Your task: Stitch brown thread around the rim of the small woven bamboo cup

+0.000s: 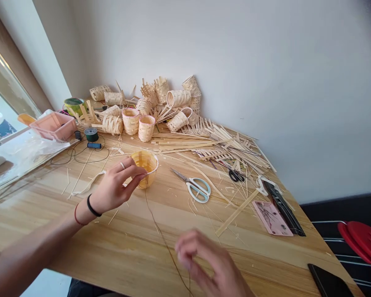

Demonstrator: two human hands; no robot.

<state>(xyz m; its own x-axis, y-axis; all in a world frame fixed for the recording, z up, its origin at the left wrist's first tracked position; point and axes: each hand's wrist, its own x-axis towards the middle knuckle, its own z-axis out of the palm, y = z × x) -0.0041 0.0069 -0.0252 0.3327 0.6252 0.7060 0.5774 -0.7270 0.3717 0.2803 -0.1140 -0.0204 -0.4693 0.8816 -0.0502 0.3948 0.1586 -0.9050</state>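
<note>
A small yellowish basket (141, 161) with a white rim stands on the wooden table in front of me. My left hand (119, 183) pinches its near rim between thumb and fingers. From that rim a thin brown thread (161, 234) runs down across the table toward the front edge and loops back up to my right hand. My right hand (204, 262) hovers over the front of the table, blurred by motion. Its thumb and forefinger are drawn together around the thread's end; whether a needle is there I cannot make out. Blue-white scissors (197, 187) lie partly spread right of the basket.
Several woven baskets (130, 121) crowd the table's back by the wall. Wood strips (235, 144) are heaped at right. Thread spools (91, 134) and a pink bin (54, 126) are left. Black scissors (235, 176), a pink tray (272, 218) and a phone (327, 280) lie right.
</note>
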